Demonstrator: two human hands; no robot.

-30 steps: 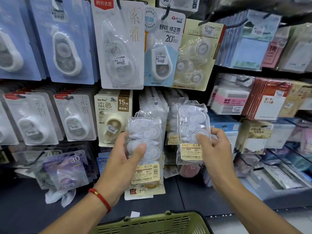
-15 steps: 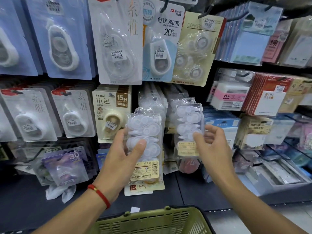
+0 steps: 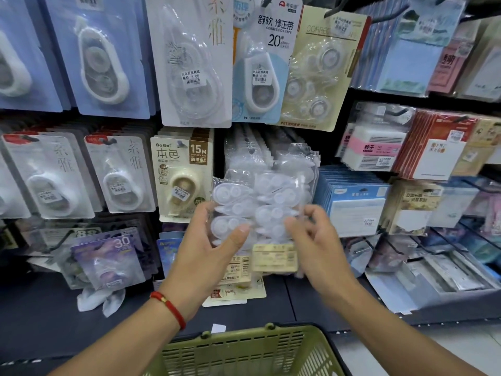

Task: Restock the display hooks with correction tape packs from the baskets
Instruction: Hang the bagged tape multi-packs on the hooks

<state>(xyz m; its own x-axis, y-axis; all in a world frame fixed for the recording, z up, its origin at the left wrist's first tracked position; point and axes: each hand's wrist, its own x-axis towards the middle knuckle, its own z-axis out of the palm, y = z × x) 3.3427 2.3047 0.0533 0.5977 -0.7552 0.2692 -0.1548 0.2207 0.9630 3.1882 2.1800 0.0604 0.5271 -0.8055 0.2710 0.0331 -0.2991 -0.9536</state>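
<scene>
Head view: my left hand [image 3: 208,248] grips an upright correction tape pack [image 3: 233,210], right hand [image 3: 311,240] pinching its neighbour pack [image 3: 276,213] just beside.

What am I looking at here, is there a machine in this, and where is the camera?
No machine: a person wears a camera on the head, looking down at their own two hands in a stationery shop. The left hand, with a red string bracelet, holds a clear pack of white correction tapes. The right hand has its fingers curled at a second clear pack; blur hides how firm that grip is. Both are in front of display hooks full of carded tapes. Below is a green basket.
</scene>
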